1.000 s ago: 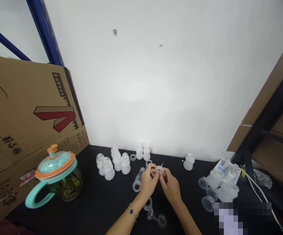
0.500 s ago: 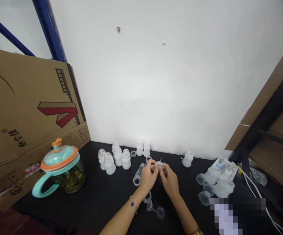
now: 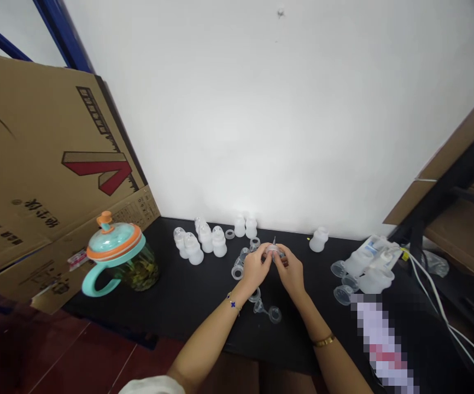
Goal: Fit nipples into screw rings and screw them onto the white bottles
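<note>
The pale ring (image 3: 273, 249) was pinched in the fingertips of the left hand (image 3: 256, 271) and right hand (image 3: 291, 268), above the black table (image 3: 204, 295). Its thin tip (image 3: 274, 239) pointed up, long axis near upright. Clear parts (image 3: 238, 272) crowded the left hand; rightward, open tabletop ran to clear cups (image 3: 338, 268). The left forearm (image 3: 210, 334) crossed the near edge.

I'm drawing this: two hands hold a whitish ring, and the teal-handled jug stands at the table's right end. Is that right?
Not quite: the teal-handled jug stands at the left end of the table, as the head view shows. The left hand and right hand do hold the whitish ring.
</note>
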{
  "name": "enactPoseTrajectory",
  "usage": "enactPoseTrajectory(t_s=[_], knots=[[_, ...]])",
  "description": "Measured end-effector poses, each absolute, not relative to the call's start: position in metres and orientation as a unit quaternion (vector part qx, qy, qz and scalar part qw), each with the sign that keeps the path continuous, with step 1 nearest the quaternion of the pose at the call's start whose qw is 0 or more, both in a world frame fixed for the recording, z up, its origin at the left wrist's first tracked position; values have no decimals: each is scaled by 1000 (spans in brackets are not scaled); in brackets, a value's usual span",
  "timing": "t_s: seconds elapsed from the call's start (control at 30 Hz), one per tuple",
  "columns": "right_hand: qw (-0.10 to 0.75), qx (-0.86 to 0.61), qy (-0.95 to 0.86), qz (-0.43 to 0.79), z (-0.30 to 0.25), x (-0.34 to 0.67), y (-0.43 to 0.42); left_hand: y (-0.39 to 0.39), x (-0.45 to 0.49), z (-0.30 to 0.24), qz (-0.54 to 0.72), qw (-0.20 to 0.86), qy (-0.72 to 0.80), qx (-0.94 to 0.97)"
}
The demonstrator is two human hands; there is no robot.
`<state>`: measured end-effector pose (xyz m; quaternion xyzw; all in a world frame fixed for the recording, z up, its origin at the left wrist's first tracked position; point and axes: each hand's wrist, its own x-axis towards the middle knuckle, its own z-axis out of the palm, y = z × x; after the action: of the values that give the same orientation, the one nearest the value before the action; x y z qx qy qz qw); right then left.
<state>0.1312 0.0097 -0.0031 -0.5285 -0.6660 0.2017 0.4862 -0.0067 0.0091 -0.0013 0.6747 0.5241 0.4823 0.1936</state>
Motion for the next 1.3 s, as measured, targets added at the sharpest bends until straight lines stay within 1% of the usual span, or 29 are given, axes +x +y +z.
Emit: enactPoseTrajectory(t_s=[0.13,0.33,0.57,0.77,0.97,1.3], knots=[[487,-526,-669,198,0,131,9,8,-5,-2,482,203,512,682],[464,-527,-682,205,3,131,7,6,-5,0,481,218,513,676],[442,-527,-705,174,-1,132,11,6,-4,0,468,210,520,683],[446,-526,-705,165,-1,134,12,6,-2,-1,468,203,516,688],[468,-513,-703,154,-3,133,12,5,-1,-1,505,238,504,659],[482,-508,-696,158,-5,132,12,5,-2,3,524,276,490,639]])
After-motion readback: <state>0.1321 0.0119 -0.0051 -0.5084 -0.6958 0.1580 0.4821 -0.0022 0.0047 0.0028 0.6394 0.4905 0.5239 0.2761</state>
